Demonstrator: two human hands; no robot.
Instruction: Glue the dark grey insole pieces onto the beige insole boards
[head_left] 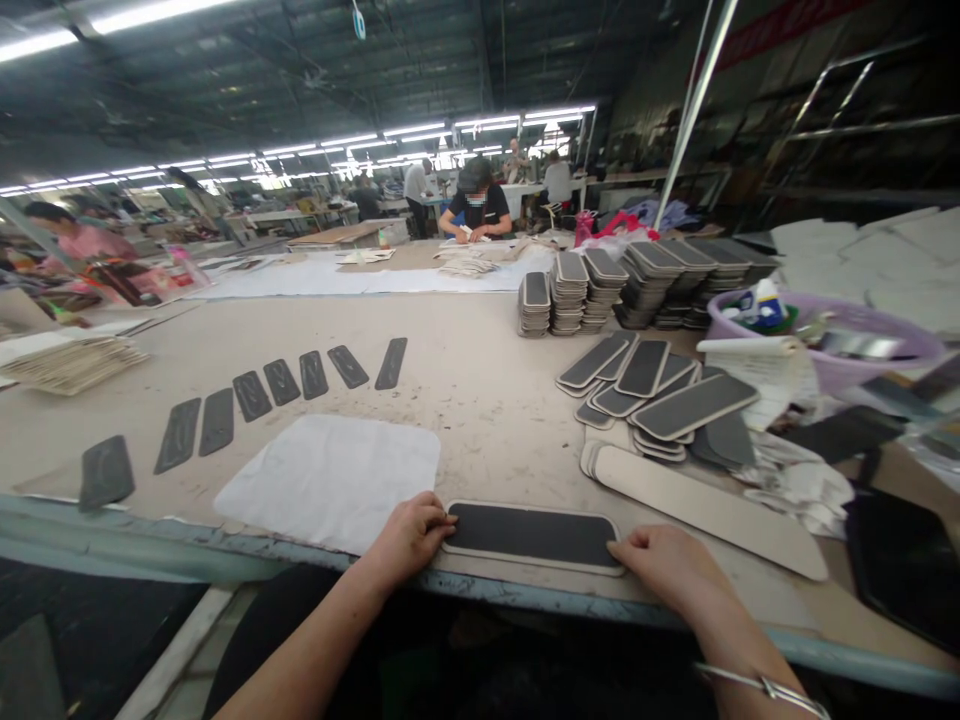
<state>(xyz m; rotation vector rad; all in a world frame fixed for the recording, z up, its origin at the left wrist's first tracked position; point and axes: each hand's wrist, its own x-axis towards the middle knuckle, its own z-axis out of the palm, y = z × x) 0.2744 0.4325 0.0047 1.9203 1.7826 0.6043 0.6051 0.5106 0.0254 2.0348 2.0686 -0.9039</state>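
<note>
A long dark grey panel with rounded corners and a pale border lies flat at the table's front edge. My left hand pinches its left end between thumb and fingers. At its right end, my right hand has its fingers closed on the edge. Just left of the panel is a white rounded sheet. Beyond that sheet, several dark grey pieces with shiny streaks are spread in a curved row. A loose pile of bordered panels lies to the right, above a long beige strip.
Stacks of grey panels stand at the back right beside a purple basin holding bottles. A black flat object is at the right edge, pale stacked sheets at the left. A co-worker works across the table.
</note>
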